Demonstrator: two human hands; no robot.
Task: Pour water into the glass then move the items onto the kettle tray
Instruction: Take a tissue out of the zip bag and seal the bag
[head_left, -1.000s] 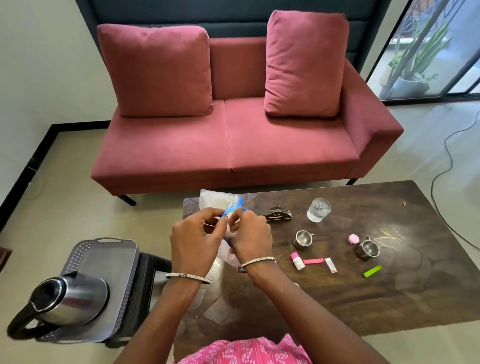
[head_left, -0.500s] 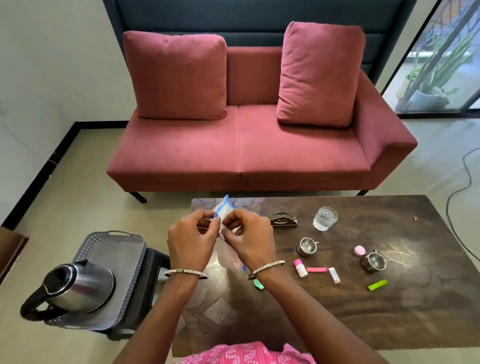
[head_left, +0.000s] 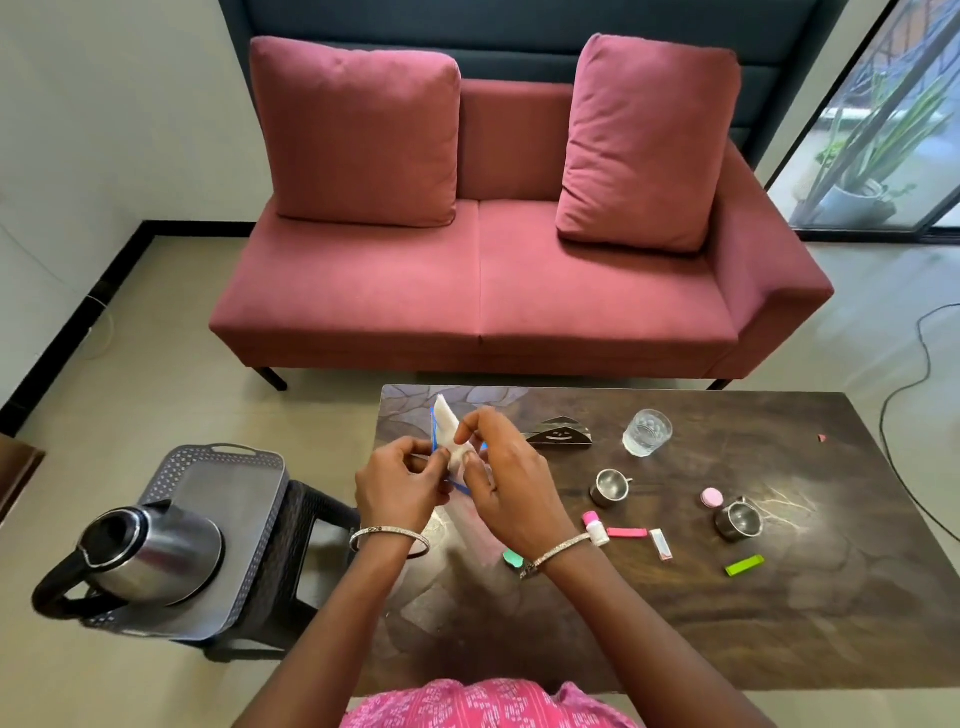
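Both hands work above the left end of the dark wooden table (head_left: 675, 623). My left hand (head_left: 400, 480) and my right hand (head_left: 501, 470) pinch a clear plastic bag with a blue zip edge (head_left: 445, 428), held upright between them. A glass with water (head_left: 647, 432) stands further right on the table. A steel kettle (head_left: 150, 558) rests on the grey tray (head_left: 223, 467), which sits on a dark stool left of the table. Two small steel cups (head_left: 609, 487) (head_left: 737, 519) stand on the table.
Small items lie on the table: a pink-capped white bottle (head_left: 595, 527), a pink strip (head_left: 627, 532), a white sachet (head_left: 660, 544), a green strip (head_left: 744, 565), a pink round lid (head_left: 710, 497), a teal piece (head_left: 511, 558), a black holder (head_left: 558, 432). A red sofa (head_left: 493, 291) stands behind.
The bag has been folded narrower and now stands upright between my fingers. My view shifted left and down; my hands stay over the table's left end.
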